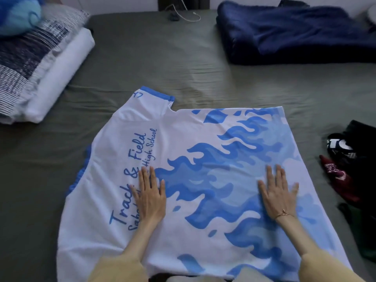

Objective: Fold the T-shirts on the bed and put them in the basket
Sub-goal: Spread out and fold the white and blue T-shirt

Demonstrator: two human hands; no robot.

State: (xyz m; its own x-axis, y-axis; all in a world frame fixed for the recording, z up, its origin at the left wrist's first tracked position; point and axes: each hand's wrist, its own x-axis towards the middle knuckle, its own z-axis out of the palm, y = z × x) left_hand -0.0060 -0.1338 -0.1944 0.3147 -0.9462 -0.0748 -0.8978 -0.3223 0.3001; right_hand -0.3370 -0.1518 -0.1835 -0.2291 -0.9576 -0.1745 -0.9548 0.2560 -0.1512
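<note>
you have a white t-shirt point(183, 139) spread flat on the bed point(162, 64), lying sideways to you: its collar end points to your left and its hem runs along the right. blue flames cover the right and lower part of it, and blue script reading "track & field" and "high school" runs up the left part. one sleeve with a blue cuff point(154, 93) sticks out at the far left corner; a second blue edge shows at the shirt's left side.

your left hand point(149, 194) lies palm down on the shirt over the lettering, fingers straight and close together, gripping nothing. your right hand point(278, 190) lies palm down on the flame print well to the right of the other, fingers straight and slightly spread, also gripping nothing. a thin bracelet point(283, 215) sits on the right wrist, and pale yellow sleeves cover both forearms at the bottom edge.

the bed wears a grey-green sheet with soft wrinkles. at the far left a striped pillow point(26, 64) rests on a rolled white bedding point(61, 78), with a blue plush thing point(18, 13) on top. at the far right lies a dark navy blanket point(295, 35). a white cable point(189, 16) trails at the head of the bed. by the right edge, just beside the shirt's hem, is a pile of dark clothes point(350, 159) with a maroon piece among them.
</note>
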